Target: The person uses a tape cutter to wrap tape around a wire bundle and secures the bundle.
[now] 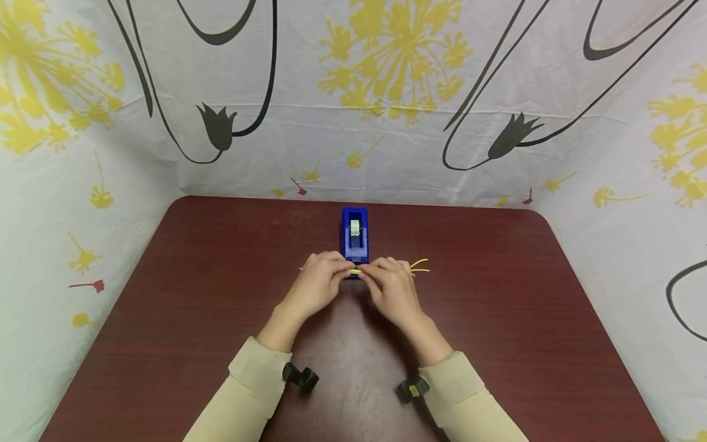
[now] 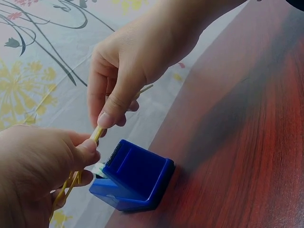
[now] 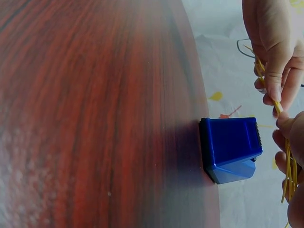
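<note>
Both hands pinch one bundle of thin yellow strands [image 1: 420, 269], held level just at the front end of a blue tape dispenser [image 1: 348, 245]. My left hand [image 1: 317, 281] grips the bundle between thumb and fingertips from the left. From the right, my right hand [image 1: 393, 290] pinches it close by, with a short stretch showing between the two thumbs. Loose strand ends fan out past the right hand, and a small tip pokes out beyond the left. In the left wrist view, the dispenser's toothed cutter [image 2: 113, 154] sits just below the pinched bundle.
A roll of tape [image 1: 355, 228] sits inside the dispenser on the dark red wooden table [image 1: 232, 245]. A white cloth with yellow and grey flower prints [image 1: 309, 73] hangs behind the table and along both sides. Each sleeve cuff carries a small black camera [image 1: 301, 376].
</note>
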A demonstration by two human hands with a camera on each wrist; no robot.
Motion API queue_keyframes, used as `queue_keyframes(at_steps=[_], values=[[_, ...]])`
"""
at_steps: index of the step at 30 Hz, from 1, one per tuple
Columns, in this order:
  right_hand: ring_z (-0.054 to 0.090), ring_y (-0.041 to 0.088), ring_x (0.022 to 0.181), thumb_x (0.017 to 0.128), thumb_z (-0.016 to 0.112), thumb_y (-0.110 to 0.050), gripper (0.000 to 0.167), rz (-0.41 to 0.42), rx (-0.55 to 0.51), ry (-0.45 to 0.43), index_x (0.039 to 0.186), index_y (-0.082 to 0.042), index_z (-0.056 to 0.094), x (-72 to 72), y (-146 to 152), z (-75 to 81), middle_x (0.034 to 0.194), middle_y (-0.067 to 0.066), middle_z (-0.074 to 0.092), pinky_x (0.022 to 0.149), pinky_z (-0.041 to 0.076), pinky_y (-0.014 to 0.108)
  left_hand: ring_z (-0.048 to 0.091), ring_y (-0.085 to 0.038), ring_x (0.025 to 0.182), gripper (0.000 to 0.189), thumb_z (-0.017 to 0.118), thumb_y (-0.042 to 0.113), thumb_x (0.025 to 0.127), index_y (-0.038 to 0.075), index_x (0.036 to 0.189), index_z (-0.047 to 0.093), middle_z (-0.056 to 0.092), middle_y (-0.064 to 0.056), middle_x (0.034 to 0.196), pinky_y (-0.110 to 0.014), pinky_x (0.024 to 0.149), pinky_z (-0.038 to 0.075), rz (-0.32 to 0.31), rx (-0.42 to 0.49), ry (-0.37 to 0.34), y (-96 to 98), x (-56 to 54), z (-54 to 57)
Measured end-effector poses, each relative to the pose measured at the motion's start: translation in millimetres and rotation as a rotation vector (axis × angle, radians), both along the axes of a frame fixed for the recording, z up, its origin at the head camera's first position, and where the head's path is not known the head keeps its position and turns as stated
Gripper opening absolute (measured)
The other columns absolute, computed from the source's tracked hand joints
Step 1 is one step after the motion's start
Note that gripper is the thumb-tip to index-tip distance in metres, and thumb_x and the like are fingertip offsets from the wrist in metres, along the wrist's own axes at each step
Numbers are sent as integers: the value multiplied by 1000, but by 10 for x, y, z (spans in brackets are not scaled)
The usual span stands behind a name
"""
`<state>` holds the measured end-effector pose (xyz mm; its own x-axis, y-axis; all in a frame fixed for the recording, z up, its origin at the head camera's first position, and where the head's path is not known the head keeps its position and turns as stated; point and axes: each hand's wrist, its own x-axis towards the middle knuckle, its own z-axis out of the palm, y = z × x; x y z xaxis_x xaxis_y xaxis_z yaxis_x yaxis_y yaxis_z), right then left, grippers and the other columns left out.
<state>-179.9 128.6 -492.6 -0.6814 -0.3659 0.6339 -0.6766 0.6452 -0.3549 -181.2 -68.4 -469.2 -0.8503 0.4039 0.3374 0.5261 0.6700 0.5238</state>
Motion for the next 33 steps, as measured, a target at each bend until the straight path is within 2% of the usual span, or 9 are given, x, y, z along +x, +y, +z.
queue_keyframes(at_steps=[4, 9, 14, 22, 28, 33], values=[[61, 18, 75, 90, 77, -14, 12, -3, 9, -9, 100, -9, 81, 5, -8, 8, 85, -1, 71, 74, 42, 43, 66, -18, 94, 18, 69, 8, 96, 9, 112, 79, 71, 1, 100, -35, 79, 42, 8, -19, -23, 6, 6, -8], [60, 18, 77, 93, 74, -14, 13, -20, 59, -42, 103, -9, 81, 17, -14, 9, 87, -1, 70, 76, 41, 43, 64, -18, 94, 19, 70, 7, 95, 9, 112, 79, 69, 2, 98, -35, 78, 41, 12, -51, 4, 5, 14, -25], [61, 19, 81, 93, 74, -15, 10, -39, 86, -56, 99, -10, 80, 25, -22, 1, 89, -1, 70, 78, 41, 44, 64, -18, 94, 17, 72, 7, 93, 9, 108, 80, 70, 3, 97, -35, 78, 42, 11, -36, 24, 6, 19, -36], [62, 20, 81, 92, 76, -15, 8, -46, 90, -45, 96, -11, 80, 31, -33, 5, 88, -1, 70, 77, 41, 45, 64, -19, 93, 16, 72, 7, 94, 8, 107, 80, 70, 3, 96, -38, 80, 43, 20, -32, 4, 12, 28, -33], [62, 20, 80, 91, 77, -14, 10, -32, 61, -76, 99, -9, 81, 34, -26, -3, 88, 0, 71, 77, 43, 45, 66, -18, 92, 14, 72, 8, 94, 10, 105, 80, 72, 1, 97, -39, 81, 45, 24, -19, -20, 3, 22, -42], [63, 19, 77, 89, 78, -12, 11, -15, 35, -119, 99, -9, 80, 37, -11, -11, 87, 0, 73, 77, 44, 46, 69, -18, 91, 12, 73, 8, 93, 10, 103, 79, 74, -1, 97, -43, 87, 49, 19, -5, -30, -24, 7, -78]])
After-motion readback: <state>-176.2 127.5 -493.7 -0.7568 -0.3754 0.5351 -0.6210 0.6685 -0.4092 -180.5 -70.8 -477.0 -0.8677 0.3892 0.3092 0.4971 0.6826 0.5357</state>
